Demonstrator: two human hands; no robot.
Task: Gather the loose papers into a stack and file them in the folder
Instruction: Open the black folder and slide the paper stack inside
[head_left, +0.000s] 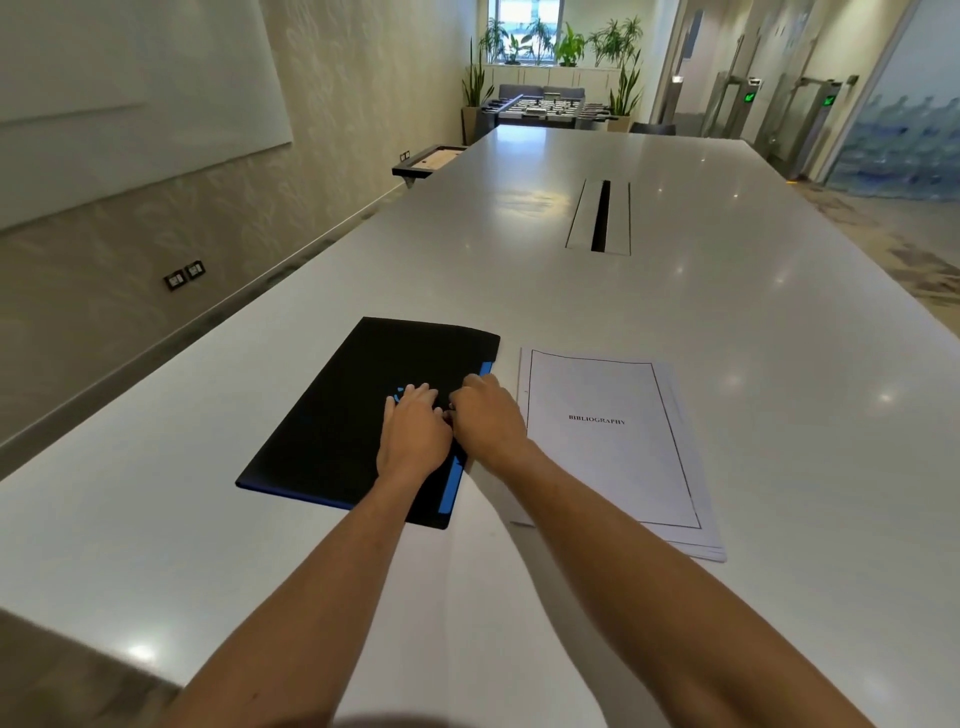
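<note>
1. Head view, largest first: a long white table (571, 291) carries everything, with a cable slot (600, 216) set into its middle, well beyond the work.

2. On the near part lies the black folder (332, 415), closed and flat, blue showing along its right edge and lower left edge. Just to its right, not quite touching, sits the stack of papers (613, 467), already roughly squared, though lower sheets fan out at the right and bottom edges.

3. Left hand (413, 434) rests palm down on the cover, fingers spread flat, holding nothing. Right hand (488, 415) is curled at the folder's right edge, fingertips tucked under and hidden; I cannot tell whether it has pinched the cover or a clasp.

4. Risks, as I judge them:
   - With the left palm pressing down, the cover may resist lifting and the folder may skid on the glossy top.
   - A cover swung open rightward could sweep the stack and undo its alignment, given how close they lie.
   - The fanned lower sheets could catch or crease when slid inside unless tapped square.

5. Writing: the top sheet reads "BIBLIOGRAPHY" inside a ruled border. A blue mark on the cover is mostly covered by the left hand and unreadable.
</note>
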